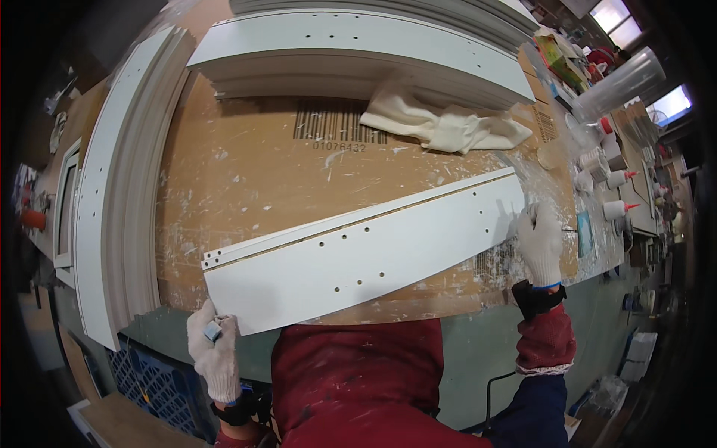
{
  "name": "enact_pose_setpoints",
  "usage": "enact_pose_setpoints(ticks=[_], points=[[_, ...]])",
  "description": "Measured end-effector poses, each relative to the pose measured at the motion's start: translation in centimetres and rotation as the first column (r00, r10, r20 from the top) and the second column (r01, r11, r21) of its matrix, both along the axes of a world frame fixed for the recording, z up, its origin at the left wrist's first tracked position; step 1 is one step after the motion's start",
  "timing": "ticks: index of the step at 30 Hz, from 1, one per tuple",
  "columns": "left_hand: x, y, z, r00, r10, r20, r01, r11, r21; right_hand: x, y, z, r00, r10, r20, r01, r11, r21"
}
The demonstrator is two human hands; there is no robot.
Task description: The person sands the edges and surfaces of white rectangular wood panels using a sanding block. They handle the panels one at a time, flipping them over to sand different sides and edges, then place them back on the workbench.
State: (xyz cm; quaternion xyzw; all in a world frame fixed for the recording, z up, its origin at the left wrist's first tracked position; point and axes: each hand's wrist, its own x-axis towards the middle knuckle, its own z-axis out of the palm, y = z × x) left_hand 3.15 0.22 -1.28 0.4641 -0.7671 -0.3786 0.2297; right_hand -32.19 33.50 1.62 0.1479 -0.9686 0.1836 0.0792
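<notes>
Panel stacks crowd the cardboard: a left stack runs along one side, a far stack across the back, with a crumpled cloth at its front. The white board lies slantwise nearest the person, its lower left corner out past the cardboard's near edge. A stretch of cardboard separates it from both stacks and the cloth. The gloved left hand is at that corner, a small blue-grey block at its fingers; the right hand, fingers curled, is at the right end. I cannot tell whether either grips. Red-tipped bottles stand to the right; the contents of a blue crate, lower left, are indistinct.
</notes>
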Motion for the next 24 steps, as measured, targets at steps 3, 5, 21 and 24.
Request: enact_pose_setpoints(ticks=[3,5,21,24], points=[[-0.2,0.6,0.1,0.985,0.12,-0.123,-0.081,0.955,0.286,0.1,-1.5,0.3,0.994,0.053,-0.099,-0.049,0.998,0.04],[0.5,0.5,-1.0,0.989,0.061,-0.132,-0.026,0.968,0.248,-0.3,-2.3,0.7,0.998,0.061,0.008,-0.061,0.996,0.068],[-1.9,1.3,-0.2,0.965,0.121,-0.231,-0.005,0.894,0.449,-5.0,-0.7,-1.0,0.993,0.116,0.006,-0.116,0.983,0.142],[-2.2,1.6,-0.6,0.971,-0.141,-0.192,0.184,0.956,0.23,-5.4,-1.0,-1.7,0.99,0.124,-0.062,-0.116,0.986,0.118]])
